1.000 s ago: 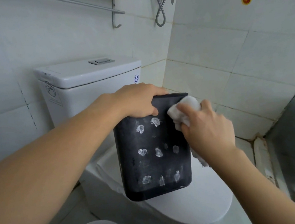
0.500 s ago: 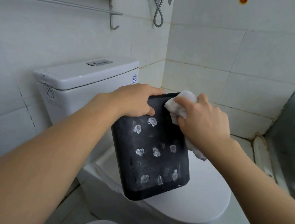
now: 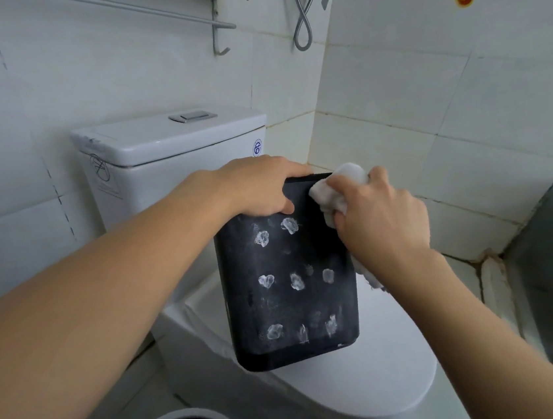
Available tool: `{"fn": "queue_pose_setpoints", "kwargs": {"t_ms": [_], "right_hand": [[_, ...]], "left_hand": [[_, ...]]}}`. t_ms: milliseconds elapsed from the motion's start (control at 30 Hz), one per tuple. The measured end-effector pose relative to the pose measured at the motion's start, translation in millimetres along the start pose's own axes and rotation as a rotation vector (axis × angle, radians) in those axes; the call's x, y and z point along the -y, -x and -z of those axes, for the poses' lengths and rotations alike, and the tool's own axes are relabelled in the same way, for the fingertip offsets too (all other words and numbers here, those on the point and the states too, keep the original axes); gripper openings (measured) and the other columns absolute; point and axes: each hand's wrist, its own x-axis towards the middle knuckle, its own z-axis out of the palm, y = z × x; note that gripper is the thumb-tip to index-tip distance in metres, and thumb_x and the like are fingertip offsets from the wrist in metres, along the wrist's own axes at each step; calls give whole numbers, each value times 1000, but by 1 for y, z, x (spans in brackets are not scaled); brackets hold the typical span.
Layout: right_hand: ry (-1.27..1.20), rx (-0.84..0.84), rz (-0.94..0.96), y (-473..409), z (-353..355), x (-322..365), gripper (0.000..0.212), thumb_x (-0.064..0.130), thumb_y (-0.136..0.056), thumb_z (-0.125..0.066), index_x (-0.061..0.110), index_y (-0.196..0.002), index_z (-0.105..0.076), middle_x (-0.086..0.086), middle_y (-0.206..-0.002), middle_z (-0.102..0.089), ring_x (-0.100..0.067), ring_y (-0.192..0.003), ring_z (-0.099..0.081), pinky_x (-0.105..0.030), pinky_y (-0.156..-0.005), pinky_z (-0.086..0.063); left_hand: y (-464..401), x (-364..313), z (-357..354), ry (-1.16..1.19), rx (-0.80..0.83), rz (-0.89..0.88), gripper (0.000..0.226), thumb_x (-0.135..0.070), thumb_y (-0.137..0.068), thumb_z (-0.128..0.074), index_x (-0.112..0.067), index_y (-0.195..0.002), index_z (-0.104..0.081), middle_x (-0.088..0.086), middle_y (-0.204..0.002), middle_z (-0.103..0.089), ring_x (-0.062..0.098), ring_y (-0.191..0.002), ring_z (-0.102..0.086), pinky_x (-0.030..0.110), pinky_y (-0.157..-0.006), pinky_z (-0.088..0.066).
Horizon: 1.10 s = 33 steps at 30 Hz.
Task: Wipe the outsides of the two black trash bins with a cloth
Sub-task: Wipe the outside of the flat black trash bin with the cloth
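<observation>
Tiled bathroom, left hand (image 3: pixel 258 187) gripping bin (image 3: pixel 289 287)

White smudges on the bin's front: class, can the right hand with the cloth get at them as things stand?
Probably yes. The right hand presses the cloth at the bin top corner; the smudges lie uncovered below.

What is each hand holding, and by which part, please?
Left hand grips the black bin by its top rim; right hand clutches the bunched white cloth.
</observation>
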Motion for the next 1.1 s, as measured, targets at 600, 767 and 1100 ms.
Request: {"fn": "queue_pose_setpoints", "kwargs": {"t_ms": [600, 767, 1100], "right_hand": [[30, 9, 15, 4, -7, -3, 27, 31, -95, -47, 34, -122, -47, -1, -94, -29, -28, -61, -37, -33, -55, -33], [62, 107, 39, 37, -22, -12, 32, 33, -95, -47, 41, -126, -43, 2, -94, -30, -26, -56, -35, -28, -48, -28], [-126, -7, -44, -6, -12, -17, 34, 34, -95, -47, 43, -128, -47, -1, -96, -37, -30, -68, -42, -34, -61, -36]], "left_hand": [[-2, 0, 0, -24, 6, 3, 65, -33, -90, -67, -51, -145, -37, -8, -127, -60, 22, -114, -56, 32, -85, -43], [-4, 0, 1, -13, 13, 7, 61, -31, -91, -65, -51, -143, -40, -15, -99, -50, 16, -95, -50, 30, -77, -38], [-2, -1, 0, -10, -15, 11, 64, -33, -92, -65, -52, -146, -35, -14, -92, -44, 16, -97, -47, 30, -81, -39]]}}
